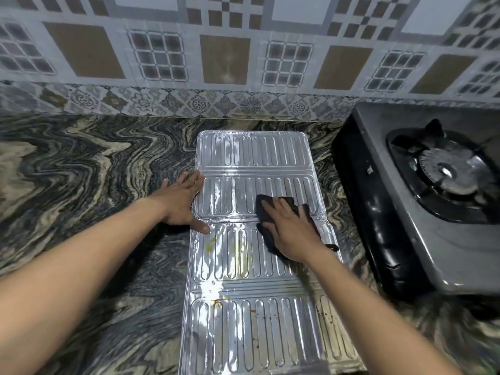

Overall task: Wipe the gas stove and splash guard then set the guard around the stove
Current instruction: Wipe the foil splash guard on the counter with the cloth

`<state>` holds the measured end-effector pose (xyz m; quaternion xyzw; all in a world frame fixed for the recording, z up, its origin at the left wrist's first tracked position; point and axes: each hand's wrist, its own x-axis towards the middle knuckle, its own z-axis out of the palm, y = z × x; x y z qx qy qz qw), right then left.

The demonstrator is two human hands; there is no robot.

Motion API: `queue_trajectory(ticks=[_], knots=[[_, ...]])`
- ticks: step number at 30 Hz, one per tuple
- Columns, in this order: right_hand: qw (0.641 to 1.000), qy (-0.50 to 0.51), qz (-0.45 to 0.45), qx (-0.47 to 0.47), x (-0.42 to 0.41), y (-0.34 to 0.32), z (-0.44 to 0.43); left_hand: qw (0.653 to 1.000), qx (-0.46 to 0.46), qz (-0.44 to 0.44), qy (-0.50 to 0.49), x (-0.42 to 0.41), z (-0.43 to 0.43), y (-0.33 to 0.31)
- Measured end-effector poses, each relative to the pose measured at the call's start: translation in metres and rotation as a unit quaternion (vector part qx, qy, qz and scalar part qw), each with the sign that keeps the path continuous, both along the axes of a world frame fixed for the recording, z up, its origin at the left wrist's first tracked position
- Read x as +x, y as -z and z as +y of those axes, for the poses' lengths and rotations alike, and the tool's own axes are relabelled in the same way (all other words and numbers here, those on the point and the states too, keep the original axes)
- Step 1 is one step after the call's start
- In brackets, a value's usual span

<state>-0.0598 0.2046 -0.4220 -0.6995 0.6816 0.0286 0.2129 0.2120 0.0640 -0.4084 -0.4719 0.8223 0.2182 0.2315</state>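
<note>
- Spreading out under both hands and well beyond the fingertips on every side: swirled stone counter (81,163), running back to a patterned tile wall (224,58).
- Sitting off past the right hand's little-finger side, apart from the guard: gas stove (422,212), dark body, burner (449,171) bare on top.
- Lying flat and unfolded beneath both palms: ribbed foil splash guard (251,155), far panel stretching away ahead of the fingertips, near panels running back toward the wrists.
- Pressing flat with fingers spread wide, gripping nothing: left hand (181,204), fingertips and thumb resting on the guard's left edge, pinning the sheet down.
- Pressing down with fingers (281,209) extended and only slightly curled, not clenched: right hand (292,234), palm bearing on a dark cloth (263,212) rather than pinching it, cloth bunching out beyond the fingertips and the thumb side.
- Showing behind the right wrist and below the left thumb: yellow-brown grease spots (209,246) on the near panels, not yet cleaned.
- Judging by this, wiping the guard, roughly at its middle panel.
- Calling next, likely, for dragging the cloth back toward the wrist across the spotted panels, light pressure to avoid creasing thin foil, left fingers holding the sheet from sliding.
- Leaving for later: standing the guard around the stove.
</note>
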Motion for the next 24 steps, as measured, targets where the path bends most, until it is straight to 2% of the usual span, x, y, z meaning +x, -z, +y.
queue_trajectory(ticks=[2,6,12,19,22,24], knots=[[0.997,0.051,0.042,-0.049,-0.015,0.016,0.017,1.000,-0.006,0.004,0.002,0.000,-0.002,0.001],[0.988,0.116,0.070,-0.073,-0.027,0.029,0.024,0.999,-0.028,0.030,0.015,0.005,0.003,0.003],[0.986,0.137,0.066,-0.073,-0.023,0.033,0.018,0.993,-0.076,0.041,0.085,0.019,0.018,0.006],[0.985,0.154,0.060,-0.054,-0.018,0.033,0.011,0.993,-0.047,-0.040,0.099,0.022,0.034,0.004],[0.982,0.165,0.064,-0.064,-0.006,0.030,0.010,0.994,-0.043,-0.039,0.091,0.021,0.033,0.006],[0.987,0.134,0.057,-0.075,0.012,0.026,0.012,0.995,-0.045,-0.034,0.086,0.022,0.033,0.007]])
